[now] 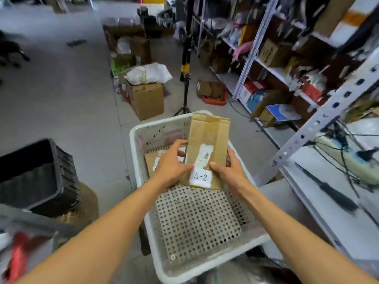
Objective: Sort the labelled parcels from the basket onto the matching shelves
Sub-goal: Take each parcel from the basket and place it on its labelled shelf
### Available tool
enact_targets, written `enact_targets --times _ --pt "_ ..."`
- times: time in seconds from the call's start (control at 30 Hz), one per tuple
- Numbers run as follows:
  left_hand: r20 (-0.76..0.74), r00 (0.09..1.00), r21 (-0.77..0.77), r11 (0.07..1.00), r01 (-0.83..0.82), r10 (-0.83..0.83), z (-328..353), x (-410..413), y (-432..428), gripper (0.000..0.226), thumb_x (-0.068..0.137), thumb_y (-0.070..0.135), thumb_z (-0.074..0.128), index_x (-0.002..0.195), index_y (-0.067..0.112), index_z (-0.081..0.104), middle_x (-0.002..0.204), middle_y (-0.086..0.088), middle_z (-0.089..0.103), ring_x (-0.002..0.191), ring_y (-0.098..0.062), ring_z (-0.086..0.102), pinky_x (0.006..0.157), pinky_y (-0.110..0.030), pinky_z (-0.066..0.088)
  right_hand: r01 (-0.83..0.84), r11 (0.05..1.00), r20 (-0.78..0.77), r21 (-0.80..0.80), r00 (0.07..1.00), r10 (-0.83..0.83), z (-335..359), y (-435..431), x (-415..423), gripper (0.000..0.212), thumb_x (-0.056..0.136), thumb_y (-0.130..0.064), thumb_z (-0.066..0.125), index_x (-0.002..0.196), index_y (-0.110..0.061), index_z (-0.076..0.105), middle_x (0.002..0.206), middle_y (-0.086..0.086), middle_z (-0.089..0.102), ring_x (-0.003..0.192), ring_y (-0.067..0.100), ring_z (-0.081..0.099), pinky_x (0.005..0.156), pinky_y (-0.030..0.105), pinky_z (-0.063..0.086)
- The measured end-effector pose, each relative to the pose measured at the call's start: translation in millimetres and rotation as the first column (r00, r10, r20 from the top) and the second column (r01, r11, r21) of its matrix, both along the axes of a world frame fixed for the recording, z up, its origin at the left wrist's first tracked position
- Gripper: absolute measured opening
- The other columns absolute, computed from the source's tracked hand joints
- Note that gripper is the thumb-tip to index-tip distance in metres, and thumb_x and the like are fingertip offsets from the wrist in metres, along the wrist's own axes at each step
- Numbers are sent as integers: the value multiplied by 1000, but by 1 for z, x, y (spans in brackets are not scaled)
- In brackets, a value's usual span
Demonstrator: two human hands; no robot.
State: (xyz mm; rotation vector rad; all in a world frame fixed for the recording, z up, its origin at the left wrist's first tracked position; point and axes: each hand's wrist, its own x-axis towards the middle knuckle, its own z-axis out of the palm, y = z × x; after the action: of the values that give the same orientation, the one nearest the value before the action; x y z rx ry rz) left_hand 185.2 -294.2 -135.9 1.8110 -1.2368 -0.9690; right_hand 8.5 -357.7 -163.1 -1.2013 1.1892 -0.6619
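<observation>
A-2 parcel [207,144] gripped between left hand [171,163], right hand [228,170]

Grey tiled floor [61,99], cardboard boxes [147,99], black tripod [185,58].

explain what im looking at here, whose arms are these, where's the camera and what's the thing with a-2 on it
There is no machine here. These are a person's two bare arms, seen from a single camera worn on their head that looks forward and down, so this is the only view. The left hand and right hand grip opposite sides of a flat cardboard parcel, held over a white plastic basket. Its white label reads A-2, presumably the shelf it belongs on. A second parcel lies in the basket behind the left hand. Metal shelves full of boxes stand to the right, and a black crate sits to the left.
</observation>
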Motion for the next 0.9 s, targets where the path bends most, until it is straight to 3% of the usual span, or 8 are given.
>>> enact_targets --times 0.1,0.17,0.33,0.43,0.53,0.73,0.9 --pt "-8 1000 -53 998 22 -22 39 0 13 59 75 17 77 126 30 51 109 6 62 92 -3 57 68 -11 48 -47 989 -22 -137 999 44 47 14 -7 71 85 6 62 143 -24 32 115 -12 60 93 -5 64 71 14 53" --pt "8 999 -52 997 50 -49 62 -2 23 52 78 22 74 124 34 52 101 6 61 90 -7 59 65 -12 46 -60 978 -32 -200 998 54 72 21 -15 73 86 8 59 145 -21 29 112 -15 58 91 -8 62 69 11 51" --pt "205 974 -52 993 109 -96 107 -14 51 45 82 27 70 124 28 55 104 4 64 91 -9 60 75 -23 46 -58 947 -45 -316 998 46 117 55 -45 73 88 4 58 147 -22 24 113 -15 58 101 -2 58 89 29 53" --pt "290 948 -47 988 149 -129 124 -46 79 42 82 30 69 122 26 57 105 1 65 91 -11 61 76 -23 48 -63 930 -62 -361 997 43 130 90 -81 73 89 0 60 147 -27 23 116 -17 55 104 0 56 86 19 49" --pt "313 926 -35 971 235 -213 135 -93 112 43 80 31 71 121 24 57 105 1 66 92 -10 62 74 -21 46 -41 914 -79 -403 997 10 136 132 -127 76 89 -2 61 148 -27 20 129 -4 53 115 12 55 96 30 47" --pt "459 810 50 921 387 -366 144 -177 178 48 76 39 72 119 25 58 100 4 65 89 -12 63 85 -34 54 -68 903 -197 -425 980 -19 127 216 -228 83 89 -9 63 150 -32 13 134 -6 51 119 14 53 103 41 45" --pt "545 716 110 884 454 -436 140 -234 204 45 73 44 70 113 26 60 99 7 66 90 -12 63 83 -38 55 30 918 -128 -396 988 -88 119 270 -298 76 88 2 60 144 -31 21 129 -5 55 113 11 56 100 34 46"
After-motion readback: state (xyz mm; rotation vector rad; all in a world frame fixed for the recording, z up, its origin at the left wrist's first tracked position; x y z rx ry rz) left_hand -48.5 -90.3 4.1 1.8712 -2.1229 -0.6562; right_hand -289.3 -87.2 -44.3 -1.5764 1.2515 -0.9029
